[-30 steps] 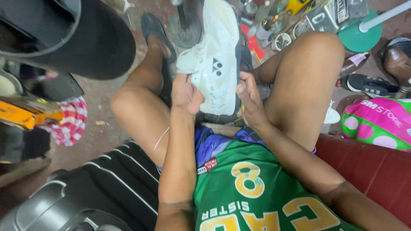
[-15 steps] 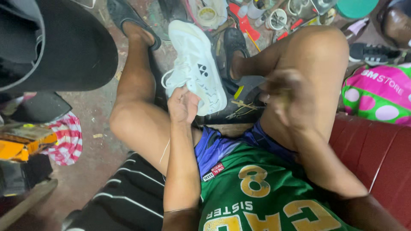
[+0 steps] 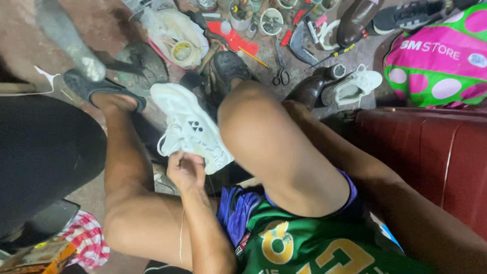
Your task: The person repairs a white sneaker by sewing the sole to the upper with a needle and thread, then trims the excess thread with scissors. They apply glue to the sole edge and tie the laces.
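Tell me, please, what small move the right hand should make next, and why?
Probably bring the right hand back to the white sneaker: only the left hand holds it by its heel end, while the right reaches down beside the brown shoe.

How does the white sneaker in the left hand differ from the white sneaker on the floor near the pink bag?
The held sneaker is gripped by the left hand between the knees, side showing. The floor sneaker stands upright and untouched, opening upward, beside a dark leather shoe. The right hand reaches toward that side. Both sneakers are white and laced.
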